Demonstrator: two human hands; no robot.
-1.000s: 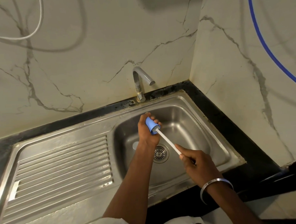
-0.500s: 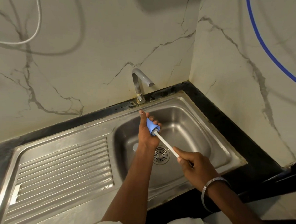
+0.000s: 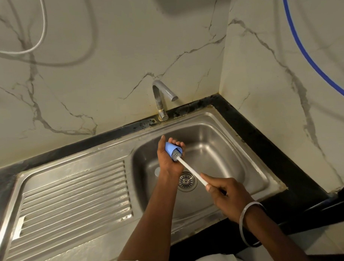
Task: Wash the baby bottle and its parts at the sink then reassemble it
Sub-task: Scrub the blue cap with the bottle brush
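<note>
- Near the middle of the frame, the left hand is wrapped around a small light-blue plastic cap, fingers curled over its far side and thumb along the near side, so the grip is closed on the cap.
- The cap is held above the basin of the stainless-steel sink, tilted, with its open mouth facing lower right.
- A bottle brush with a grey bristle head and a white straight handle has its bristles at the cap's mouth, partly inside it.
- The right hand, lower right of centre, is closed on the lower end of the brush handle, index finger laid along it; a silver metal bangle circles that wrist.
- The round perforated drain strainer lies on the basin floor, under the handle in this view.
- A ribbed steel draining board fills the lower left of the frame.
- A bent chrome tap stands behind the basin, above centre, against the marble-patterned wall; no water shows at its spout.
- A blue hose curves down the upper right; a white cable loops at the upper left.
</note>
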